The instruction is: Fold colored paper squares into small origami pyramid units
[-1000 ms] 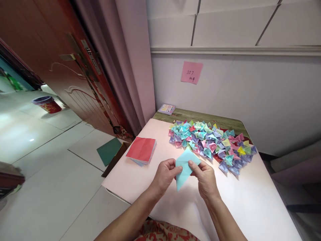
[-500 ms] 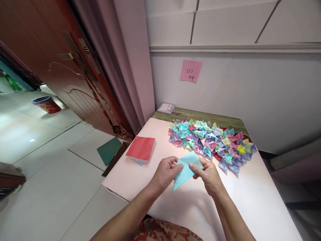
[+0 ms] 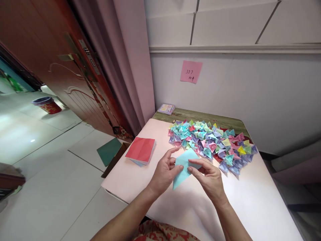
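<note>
A light blue sheet of origami paper (image 3: 182,160), partly folded and pointed at its lower end, is held up over the table between both hands. My left hand (image 3: 167,172) pinches its left side, thumb on the front and index finger raised off the paper. With thumb and index finger, my right hand (image 3: 209,177) grips the right part, the fingers lying across the front. Just beyond the hands spreads a heap of small folded paper pieces (image 3: 200,134) in many colours. To the left lies a stack of square paper (image 3: 140,149) with a red sheet on top.
The pink-covered table (image 3: 120,180) has a bare wooden strip at the back, where a small pack of cards (image 3: 166,108) lies. A pink note (image 3: 191,71) is stuck to the wall. Below the table's left side stands an open box (image 3: 116,159). A bin (image 3: 47,105) stands near the door.
My right hand has shifted its fingers from behind the paper to its front, near the middle. My left index finger has lifted away. The paper stays in about the same place.
</note>
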`<state>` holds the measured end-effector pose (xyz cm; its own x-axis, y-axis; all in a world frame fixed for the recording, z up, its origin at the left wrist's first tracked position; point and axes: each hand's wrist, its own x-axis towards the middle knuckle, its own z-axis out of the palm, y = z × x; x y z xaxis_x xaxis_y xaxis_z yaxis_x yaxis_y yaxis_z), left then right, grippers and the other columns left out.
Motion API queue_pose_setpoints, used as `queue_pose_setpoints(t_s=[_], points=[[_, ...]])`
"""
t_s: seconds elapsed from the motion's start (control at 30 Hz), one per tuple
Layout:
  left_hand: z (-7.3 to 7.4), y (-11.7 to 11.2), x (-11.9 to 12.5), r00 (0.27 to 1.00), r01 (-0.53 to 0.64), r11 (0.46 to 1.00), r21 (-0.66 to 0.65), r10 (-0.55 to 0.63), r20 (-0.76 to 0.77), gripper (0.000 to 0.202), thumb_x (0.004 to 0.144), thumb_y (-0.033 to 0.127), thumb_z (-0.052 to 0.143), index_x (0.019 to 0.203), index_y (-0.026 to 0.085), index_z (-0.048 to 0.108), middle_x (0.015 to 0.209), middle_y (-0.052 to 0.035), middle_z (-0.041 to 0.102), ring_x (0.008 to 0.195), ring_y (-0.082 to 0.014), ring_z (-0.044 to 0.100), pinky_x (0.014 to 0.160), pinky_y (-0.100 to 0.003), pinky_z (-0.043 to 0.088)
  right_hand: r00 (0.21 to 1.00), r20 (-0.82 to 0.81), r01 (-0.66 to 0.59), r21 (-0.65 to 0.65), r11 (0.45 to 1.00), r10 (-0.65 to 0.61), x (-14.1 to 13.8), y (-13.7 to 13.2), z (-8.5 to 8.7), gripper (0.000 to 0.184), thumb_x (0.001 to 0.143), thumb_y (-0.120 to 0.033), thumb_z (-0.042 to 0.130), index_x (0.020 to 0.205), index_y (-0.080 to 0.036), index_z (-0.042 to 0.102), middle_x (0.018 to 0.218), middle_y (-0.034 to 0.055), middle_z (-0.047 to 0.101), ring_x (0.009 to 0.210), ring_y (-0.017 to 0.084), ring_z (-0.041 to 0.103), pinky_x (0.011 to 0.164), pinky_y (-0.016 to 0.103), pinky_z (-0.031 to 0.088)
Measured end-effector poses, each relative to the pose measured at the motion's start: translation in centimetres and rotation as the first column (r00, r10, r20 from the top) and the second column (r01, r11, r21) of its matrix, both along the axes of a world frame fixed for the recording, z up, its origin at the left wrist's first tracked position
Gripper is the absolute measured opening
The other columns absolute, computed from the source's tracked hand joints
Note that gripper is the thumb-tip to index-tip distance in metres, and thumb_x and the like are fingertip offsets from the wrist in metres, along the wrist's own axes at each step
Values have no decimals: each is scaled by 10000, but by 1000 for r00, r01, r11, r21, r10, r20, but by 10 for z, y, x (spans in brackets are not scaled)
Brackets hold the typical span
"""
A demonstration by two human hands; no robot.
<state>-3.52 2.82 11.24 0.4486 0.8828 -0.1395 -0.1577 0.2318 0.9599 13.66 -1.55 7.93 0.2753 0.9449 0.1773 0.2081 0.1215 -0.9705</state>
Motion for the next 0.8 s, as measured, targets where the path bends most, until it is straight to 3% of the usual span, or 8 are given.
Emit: queue_pose_setpoints(t_s=[0.07,0.2,0.37,0.6,0.8], points=[[1,-1,0,1000,26,997,78,-27,2,623,776,310,729,1349,211,506,809,-8,671,693,-133,628,629,-217,477,1000,-14,-14,-14,1000,14,2,0,0,270,721,-371,792,955,-240,763,902,40,712,639,155,603,628,305,562],[2,-3,-1,998,39,981,190,-30,-53,353,808,313,698,1119,145,690,1000,-91,711,857,-191,660,731,-261,518,997,-69,-42,-40,998,40,5,-1,7,353,717,-358,796,1046,-242,741,998,49,728,705,175,653,662,317,583],[3,-4,-3,989,41,960,277,-1,-145,308,841,270,666,1131,168,688,1066,-81,723,921,-207,683,790,-277,536,999,44,-25,13,1000,25,4,-6,17,335,775,-333,749,1096,-241,724,1125,71,712,904,226,687,737,320,589],[9,-9,-3,930,21,862,506,169,-325,216,844,198,635,1044,179,716,959,-43,754,814,-168,698,742,-244,535,914,392,29,191,981,-103,-1,-13,28,190,866,-295,667,1036,-245,735,920,38,737,713,172,690,650,278,558],[9,-12,-4,885,42,759,650,273,-376,121,845,172,630,893,192,740,843,-27,762,754,-162,705,698,-233,528,889,455,-59,208,976,-43,7,-14,28,127,896,-293,648,983,-273,739,893,37,706,813,187,675,712,292,533]])
